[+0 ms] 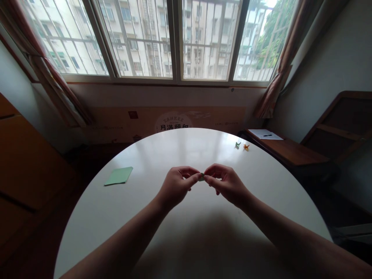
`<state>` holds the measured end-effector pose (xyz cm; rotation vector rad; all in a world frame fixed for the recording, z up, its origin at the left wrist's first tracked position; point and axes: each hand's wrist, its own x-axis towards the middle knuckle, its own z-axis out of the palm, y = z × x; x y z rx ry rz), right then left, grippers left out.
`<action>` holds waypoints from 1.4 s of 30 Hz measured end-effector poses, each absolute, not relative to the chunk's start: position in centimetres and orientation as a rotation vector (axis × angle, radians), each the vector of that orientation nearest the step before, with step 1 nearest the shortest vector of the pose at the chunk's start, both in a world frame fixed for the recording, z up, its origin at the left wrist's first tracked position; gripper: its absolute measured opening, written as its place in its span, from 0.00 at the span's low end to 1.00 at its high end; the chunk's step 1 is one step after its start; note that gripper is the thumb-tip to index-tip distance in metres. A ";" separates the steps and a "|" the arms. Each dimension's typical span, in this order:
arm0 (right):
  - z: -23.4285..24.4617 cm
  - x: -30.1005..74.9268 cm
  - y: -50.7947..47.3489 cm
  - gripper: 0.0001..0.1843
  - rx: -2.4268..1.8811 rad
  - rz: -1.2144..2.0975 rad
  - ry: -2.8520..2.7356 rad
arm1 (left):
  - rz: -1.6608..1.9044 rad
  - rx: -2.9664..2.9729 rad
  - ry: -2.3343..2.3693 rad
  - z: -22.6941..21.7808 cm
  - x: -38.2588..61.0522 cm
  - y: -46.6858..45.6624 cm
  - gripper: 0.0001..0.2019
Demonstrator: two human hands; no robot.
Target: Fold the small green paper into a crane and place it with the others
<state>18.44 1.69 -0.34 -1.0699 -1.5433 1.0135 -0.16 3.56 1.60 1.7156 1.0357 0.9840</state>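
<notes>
A small folded piece of green paper is pinched between my two hands above the middle of the white table. My left hand grips its left side with thumb and forefinger. On the opposite side, my right hand pinches it the same way. Fingers cover most of the paper, so its folded shape is hard to make out. To the left lies a stack of light green square paper. Farther back on the right stand a green origami crane and an orange origami crane.
The round white table fills the foreground, its curved edge facing a barred window. Beyond its right edge, a wooden surface holds a white sheet with a dark pen. A brown cabinet stands at the left.
</notes>
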 end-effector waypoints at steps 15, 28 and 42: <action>-0.1 18.8 1.9 0.18 -0.990 1.244 -1.430 | 0.958 1.367 1.050 2.0 0.1 3.3 0.16; -0.2 18.9 2.1 0.20 -1.057 1.236 -1.460 | 0.837 1.501 1.084 1.8 0.0 3.7 0.14; -0.7 19.4 2.7 0.20 -1.060 1.377 -1.304 | 0.902 1.421 1.105 2.3 -0.4 3.8 0.15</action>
